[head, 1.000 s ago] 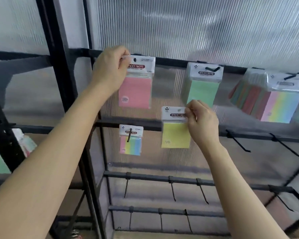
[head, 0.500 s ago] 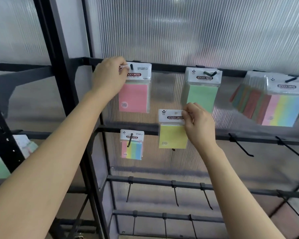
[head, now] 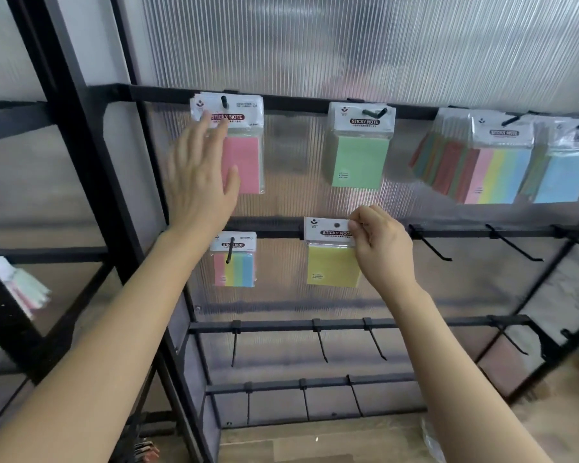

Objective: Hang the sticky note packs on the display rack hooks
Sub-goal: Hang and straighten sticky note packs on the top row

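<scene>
One pack in play: right hand fingers pinch the yellow sticky note pack by the header's right edge. It hangs upright, left of them, hang hole over the rail; hook hidden. Left hand is spread, empty, up-left at the pink pack.

Light: soft daylight reaches you through the ribbed translucent panel, brightest at the top.
Glare: sheen on the wrappers of the multicolour packs at the rack's right edge.
Blur: your left hand is smeared by motion. Your right hand and the yellow pack it pinches are sharp.
Distortion: the black rack posts lean at the left edge.
</scene>
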`<act>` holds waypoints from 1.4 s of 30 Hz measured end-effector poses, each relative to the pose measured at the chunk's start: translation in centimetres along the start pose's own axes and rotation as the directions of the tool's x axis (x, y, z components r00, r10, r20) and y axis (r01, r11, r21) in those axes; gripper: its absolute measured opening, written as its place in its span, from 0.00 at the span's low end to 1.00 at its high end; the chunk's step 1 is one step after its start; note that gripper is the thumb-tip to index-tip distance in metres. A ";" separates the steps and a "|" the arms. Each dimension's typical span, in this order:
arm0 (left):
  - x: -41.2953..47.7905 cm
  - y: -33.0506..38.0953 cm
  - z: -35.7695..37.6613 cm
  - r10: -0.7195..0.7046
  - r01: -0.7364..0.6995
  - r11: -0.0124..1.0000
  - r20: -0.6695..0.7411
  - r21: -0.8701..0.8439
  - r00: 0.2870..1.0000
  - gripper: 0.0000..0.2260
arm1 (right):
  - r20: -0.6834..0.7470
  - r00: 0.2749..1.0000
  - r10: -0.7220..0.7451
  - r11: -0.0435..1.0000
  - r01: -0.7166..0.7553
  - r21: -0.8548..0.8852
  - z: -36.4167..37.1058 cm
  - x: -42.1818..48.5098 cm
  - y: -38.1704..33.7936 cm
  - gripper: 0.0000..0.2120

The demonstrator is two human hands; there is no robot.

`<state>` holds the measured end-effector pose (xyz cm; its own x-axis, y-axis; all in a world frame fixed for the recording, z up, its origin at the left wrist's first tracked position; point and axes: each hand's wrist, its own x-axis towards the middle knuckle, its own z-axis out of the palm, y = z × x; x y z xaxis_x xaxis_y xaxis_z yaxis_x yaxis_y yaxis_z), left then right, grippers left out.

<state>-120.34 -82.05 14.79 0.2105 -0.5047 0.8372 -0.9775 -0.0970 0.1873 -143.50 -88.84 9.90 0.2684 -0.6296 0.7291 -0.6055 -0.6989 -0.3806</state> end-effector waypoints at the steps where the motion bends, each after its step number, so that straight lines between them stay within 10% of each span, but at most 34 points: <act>1: -1.0 0.3 0.3 0.006 -0.006 1.000 0.033 -0.002 0.999 0.24 | 0.003 1.000 0.010 1.000 -0.010 -0.004 -0.1 -0.6 0.3 0.05; 42: -7.4 40.6 20.3 0.203 -0.160 0.974 0.302 -0.161 0.931 0.23 | -0.123 0.982 0.145 0.989 -0.147 -0.005 -23.8 -1.2 33.9 0.05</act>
<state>-161.84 -99.66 5.76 -0.0061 -0.7490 0.6626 -0.9835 0.1245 0.1316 -182.20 -103.73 9.65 0.0836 -0.6779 0.7303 -0.6422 -0.5971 -0.4807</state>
